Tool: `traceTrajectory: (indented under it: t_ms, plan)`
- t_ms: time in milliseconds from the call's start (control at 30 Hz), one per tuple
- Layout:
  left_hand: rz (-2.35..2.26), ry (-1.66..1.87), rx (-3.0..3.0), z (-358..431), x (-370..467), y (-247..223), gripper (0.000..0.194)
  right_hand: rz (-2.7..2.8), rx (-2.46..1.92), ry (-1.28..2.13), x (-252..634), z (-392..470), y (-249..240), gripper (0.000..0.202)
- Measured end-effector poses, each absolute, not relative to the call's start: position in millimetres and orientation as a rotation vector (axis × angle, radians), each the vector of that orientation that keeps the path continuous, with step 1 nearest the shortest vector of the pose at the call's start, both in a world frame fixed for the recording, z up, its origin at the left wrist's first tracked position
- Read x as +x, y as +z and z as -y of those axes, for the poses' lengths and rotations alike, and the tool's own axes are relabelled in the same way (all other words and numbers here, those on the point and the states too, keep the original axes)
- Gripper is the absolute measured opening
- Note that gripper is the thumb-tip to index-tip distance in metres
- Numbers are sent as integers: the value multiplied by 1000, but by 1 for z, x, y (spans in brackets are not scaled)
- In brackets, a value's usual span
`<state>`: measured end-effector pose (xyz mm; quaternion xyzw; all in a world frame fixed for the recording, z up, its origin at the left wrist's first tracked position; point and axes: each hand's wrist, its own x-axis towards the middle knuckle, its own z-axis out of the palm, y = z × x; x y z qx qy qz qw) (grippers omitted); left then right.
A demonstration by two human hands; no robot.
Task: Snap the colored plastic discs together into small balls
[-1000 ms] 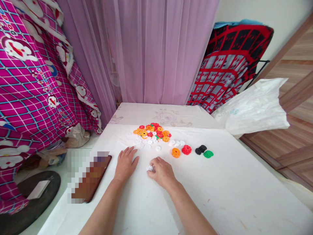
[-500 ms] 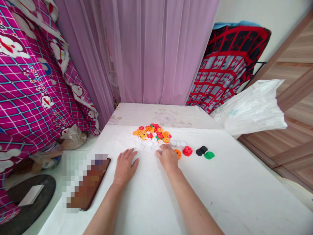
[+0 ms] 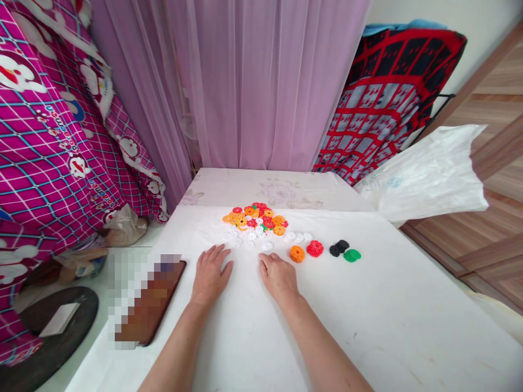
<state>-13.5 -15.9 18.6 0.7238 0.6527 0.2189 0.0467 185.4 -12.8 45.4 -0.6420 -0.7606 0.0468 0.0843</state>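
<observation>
Flower discs (image 3: 251,223) | inside table (image 3: 368,310) edges | left grip (image 3: 211,274) spread | gap | right grip (image 3: 280,276): state unclear

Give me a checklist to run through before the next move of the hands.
1. Left hand open, palm down on the table: ok.
2. Right hand empty: cannot tell; its fingers curl under and hide any small piece.
3. Mixed pile of one colour only: not ok; red, orange, white and green show in it.
4. Red pieces to the right apart from that pile: ok.
5. Black pieces apart from the pile: ok.
6. Phone-like object clear of both hands: ok.
</observation>
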Motion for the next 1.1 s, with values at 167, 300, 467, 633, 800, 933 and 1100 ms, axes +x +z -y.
traceTrajectory:
  t_ms: [167, 300, 467, 633, 800, 933, 1100]
  plan:
    - [-1988, 670, 2216, 15, -14, 19, 37, 2317, -1918, 119, 179, 3, 48, 29]
    - [-1992, 640, 2214, 15, -14, 18, 38, 2277, -1961, 111, 182, 0, 49, 30]
    - [-1992, 626, 2224, 15, -14, 18, 38, 2138, -2035, 156, 189, 3, 47, 28]
    - [-1994, 610, 2233, 15, -13, 19, 39, 1935, -2245, 234, 184, -4, 52, 46]
    - [-1996, 624, 2239, 15, -14, 18, 38, 1856, -2350, 343, 179, -17, 61, 41]
    - [-1994, 648, 2246, 15, -14, 18, 37, 1825, -2385, 356, 178, -22, 61, 32]
    - [-1991, 662, 2236, 15, -14, 17, 37, 1847, -2376, 338, 178, -22, 59, 31]
